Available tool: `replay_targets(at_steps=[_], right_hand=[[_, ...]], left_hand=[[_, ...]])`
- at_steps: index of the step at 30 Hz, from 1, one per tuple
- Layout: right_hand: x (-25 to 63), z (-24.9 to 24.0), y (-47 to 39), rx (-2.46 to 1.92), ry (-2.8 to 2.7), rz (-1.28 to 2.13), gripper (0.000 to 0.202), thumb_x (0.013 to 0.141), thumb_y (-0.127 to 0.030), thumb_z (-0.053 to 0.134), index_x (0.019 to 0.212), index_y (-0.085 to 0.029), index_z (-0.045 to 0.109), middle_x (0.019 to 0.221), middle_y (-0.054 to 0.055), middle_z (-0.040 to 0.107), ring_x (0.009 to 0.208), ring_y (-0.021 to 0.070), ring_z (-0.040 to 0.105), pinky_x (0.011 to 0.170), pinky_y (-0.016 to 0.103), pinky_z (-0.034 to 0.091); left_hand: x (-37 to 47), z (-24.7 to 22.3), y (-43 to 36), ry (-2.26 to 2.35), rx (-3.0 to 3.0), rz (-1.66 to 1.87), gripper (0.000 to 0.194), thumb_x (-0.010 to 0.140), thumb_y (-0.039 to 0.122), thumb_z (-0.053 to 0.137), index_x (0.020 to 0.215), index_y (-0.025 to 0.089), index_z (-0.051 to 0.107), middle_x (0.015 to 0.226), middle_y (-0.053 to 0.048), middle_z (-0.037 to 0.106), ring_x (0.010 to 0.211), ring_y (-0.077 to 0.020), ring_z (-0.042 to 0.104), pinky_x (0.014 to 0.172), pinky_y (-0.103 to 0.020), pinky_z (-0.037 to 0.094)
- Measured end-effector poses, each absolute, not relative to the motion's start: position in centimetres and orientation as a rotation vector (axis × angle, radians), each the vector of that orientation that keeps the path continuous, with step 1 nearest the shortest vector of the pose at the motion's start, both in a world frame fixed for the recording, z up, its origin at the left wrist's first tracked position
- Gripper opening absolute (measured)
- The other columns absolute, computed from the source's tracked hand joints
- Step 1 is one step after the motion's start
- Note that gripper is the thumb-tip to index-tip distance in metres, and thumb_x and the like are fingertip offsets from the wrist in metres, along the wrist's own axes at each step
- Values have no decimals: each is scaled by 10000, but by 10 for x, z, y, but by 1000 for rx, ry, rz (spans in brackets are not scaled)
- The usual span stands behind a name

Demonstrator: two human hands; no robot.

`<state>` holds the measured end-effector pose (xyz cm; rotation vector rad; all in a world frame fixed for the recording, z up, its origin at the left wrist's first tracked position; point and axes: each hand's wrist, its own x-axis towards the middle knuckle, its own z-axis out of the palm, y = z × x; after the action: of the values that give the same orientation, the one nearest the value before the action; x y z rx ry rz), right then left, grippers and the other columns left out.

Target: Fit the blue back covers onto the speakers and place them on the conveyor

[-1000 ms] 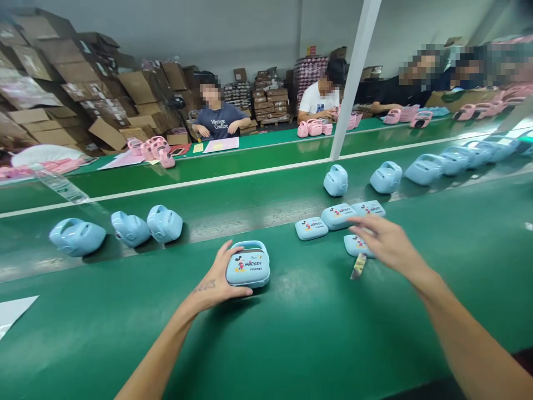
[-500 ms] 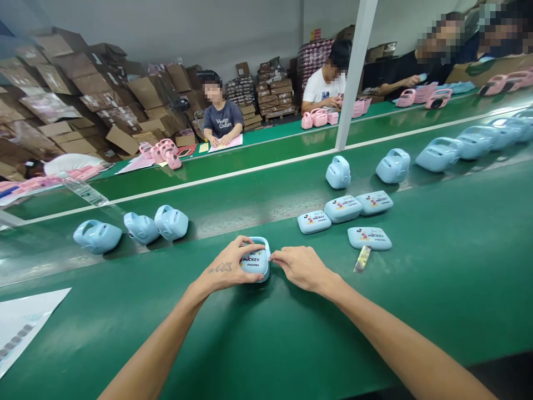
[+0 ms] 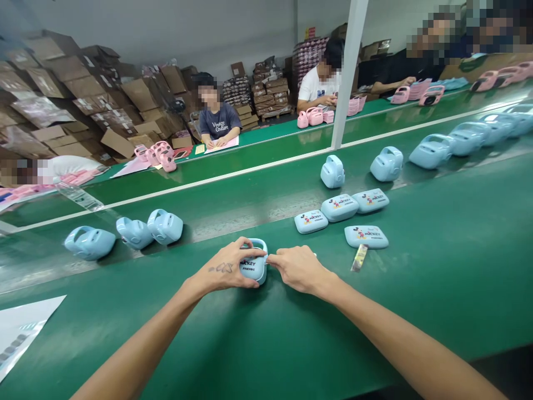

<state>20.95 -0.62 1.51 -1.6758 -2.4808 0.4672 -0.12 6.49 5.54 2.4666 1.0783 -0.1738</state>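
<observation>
A light blue case with a handle and "Mickey Friends" print (image 3: pixel 252 269) is gripped by my left hand (image 3: pixel 227 268), thumb below and fingers across its top. My right hand (image 3: pixel 297 269) is pinched at the right side of the case, on something thin that is mostly hidden by the fingers. To the right lies a printed blue cover (image 3: pixel 366 236) with a small yellow-labelled packet (image 3: pixel 359 258) against its lower edge. Three more printed covers (image 3: pixel 339 207) sit in a row behind it.
Blue handled cases stand on the belt at left (image 3: pixel 89 243) and right (image 3: pixel 431 151). A white sheet (image 3: pixel 25 328) lies at the left edge. Across the green line, several people sit near pink cases (image 3: pixel 314 116); a white post (image 3: pixel 348 78) rises between.
The view has shifted slightly. My left hand still holds the case, and my right hand stays closed at its side. At the far left, more of a person has come into view.
</observation>
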Motion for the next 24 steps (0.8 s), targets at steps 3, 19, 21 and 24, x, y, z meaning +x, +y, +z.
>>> replay_targets(at_steps=[3,19,21,24], right_hand=[[209,16,-7,-1681,-2498,445,358,1047,-300,327,1179,-289,659,1047,71,757,849,245,722,626,299,386],[203,7,3,-1689,-2233,776,318,999,-320,435,1039,-308,750,1028,33,796,908,235,716,629,280,317],[203,7,3,-1689,-2218,797,317,1002,-320,433,1039,-307,748,1030,27,794,910,229,709,627,276,311],[203,8,2,-1699,-2204,815,319,1002,-313,431,1037,-310,749,1029,21,790,909,225,698,637,272,318]], left_hand=[[2,56,65,1061,2494,-197,674,648,434,807,1305,366,673,1326,-73,534,1040,-300,663,930,-434,523],[15,52,64,945,2718,-273,588,630,390,780,1202,277,704,1258,-111,617,1048,-341,654,927,-466,512],[16,53,64,954,2712,-268,597,628,388,777,1209,281,699,1254,-105,624,1045,-339,656,921,-458,514],[16,54,63,970,2705,-271,591,636,403,768,1211,289,696,1253,-95,629,1039,-327,657,905,-435,514]])
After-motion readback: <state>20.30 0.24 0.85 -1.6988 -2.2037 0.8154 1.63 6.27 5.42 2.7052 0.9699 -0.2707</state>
